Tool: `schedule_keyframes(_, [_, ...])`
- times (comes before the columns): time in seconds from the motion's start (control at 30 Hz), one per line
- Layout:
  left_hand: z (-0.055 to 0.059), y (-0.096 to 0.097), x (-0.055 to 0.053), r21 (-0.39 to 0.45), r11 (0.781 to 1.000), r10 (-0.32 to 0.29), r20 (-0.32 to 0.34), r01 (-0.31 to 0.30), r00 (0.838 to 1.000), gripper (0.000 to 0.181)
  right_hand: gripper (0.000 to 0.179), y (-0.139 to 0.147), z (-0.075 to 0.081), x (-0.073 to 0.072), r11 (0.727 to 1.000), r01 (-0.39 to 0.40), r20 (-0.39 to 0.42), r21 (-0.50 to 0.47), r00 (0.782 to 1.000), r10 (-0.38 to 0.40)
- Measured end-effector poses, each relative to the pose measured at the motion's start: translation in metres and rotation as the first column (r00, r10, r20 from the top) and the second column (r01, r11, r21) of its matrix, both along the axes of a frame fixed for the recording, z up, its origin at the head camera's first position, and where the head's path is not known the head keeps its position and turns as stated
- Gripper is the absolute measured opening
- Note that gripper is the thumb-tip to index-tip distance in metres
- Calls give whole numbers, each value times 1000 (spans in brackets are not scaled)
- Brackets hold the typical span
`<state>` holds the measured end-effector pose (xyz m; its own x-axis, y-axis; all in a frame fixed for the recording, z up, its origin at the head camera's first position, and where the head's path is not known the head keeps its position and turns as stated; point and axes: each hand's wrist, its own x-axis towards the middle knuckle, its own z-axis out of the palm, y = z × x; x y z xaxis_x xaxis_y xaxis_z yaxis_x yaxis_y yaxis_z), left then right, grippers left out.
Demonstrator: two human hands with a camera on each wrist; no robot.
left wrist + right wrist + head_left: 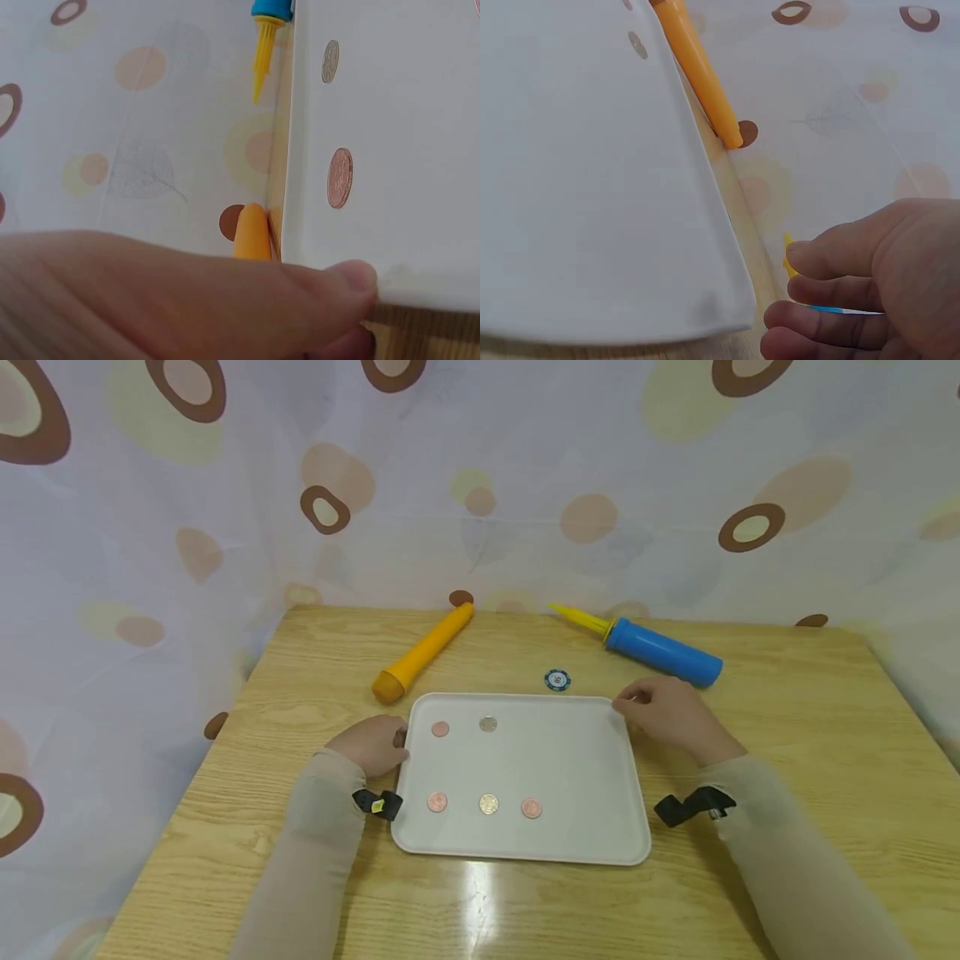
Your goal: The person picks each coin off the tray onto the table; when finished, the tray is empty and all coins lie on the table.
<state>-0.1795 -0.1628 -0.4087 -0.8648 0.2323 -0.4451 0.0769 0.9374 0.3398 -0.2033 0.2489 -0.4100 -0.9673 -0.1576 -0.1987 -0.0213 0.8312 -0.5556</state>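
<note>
A white rectangular tray lies on the wooden table with several coins on it. In the back row are a copper coin and a silvery coin. Nearer the front are another copper coin, a gold-coloured coin and a third copper one. My left hand grips the tray's left edge, its thumb at the rim and a finger lower down. By the back right corner, my right hand has loosely bent fingers, apart from the tray and holding nothing.
Behind the tray lies a blue and white poker chip. An orange tapered tube rests at the back left, and a blue hand pump with a yellow nozzle at the back right. A patterned curtain hangs beyond the wooden table.
</note>
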Motion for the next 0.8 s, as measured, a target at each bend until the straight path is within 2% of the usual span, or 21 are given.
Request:
schedule_keyframes(0.27, [-1,-1,-2,-4,1000,-5,13,5,1000,26,34,-23,0,1,998,-56,32,-21,998,56])
schedule_keyframes(0.5, [1,0,-3,-8,1000,-8,17,8,1000,26,33,-42,-7,-2,996,-94,53,-4,994,94])
schedule_keyframes(0.7, [2,-1,-3,-2,1000,-13,15,13,1000,15,30,-63,-10,-6,989,-144,40,-18,989,145])
schedule_keyframes(0.8, [1,-1,-3,3,1000,-16,16,16,1000,16,28,-71,-13,-7,989,-149,45,-21,988,150])
